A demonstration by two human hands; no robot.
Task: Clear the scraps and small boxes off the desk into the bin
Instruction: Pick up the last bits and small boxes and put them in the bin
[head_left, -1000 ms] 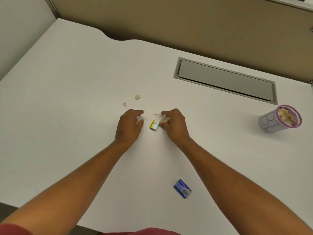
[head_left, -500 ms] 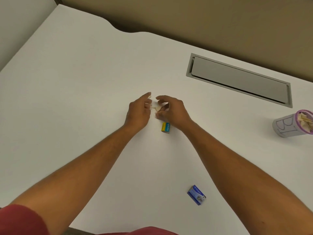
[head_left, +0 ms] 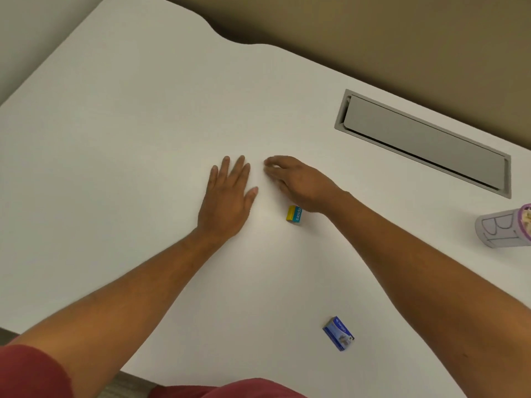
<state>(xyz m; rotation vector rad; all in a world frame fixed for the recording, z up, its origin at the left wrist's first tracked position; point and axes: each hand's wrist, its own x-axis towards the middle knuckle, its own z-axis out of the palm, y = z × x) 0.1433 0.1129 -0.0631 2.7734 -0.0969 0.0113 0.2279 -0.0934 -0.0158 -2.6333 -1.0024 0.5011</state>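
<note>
White desk (head_left: 129, 139), yellow-blue box (head_left: 294, 214) beside right hand (head_left: 298, 182)

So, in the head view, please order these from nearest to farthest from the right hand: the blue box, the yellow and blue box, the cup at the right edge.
From the right hand:
1. Yellow and blue box, just below the hand, near its wrist.
2. Blue box, near the front edge of the desk, under the right forearm.
3. Cup, at the far right edge.

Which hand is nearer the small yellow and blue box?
Right. The right hand is just above the yellow and blue box, its heel almost over it; the left hand lies flat farther to the box's left.
</note>
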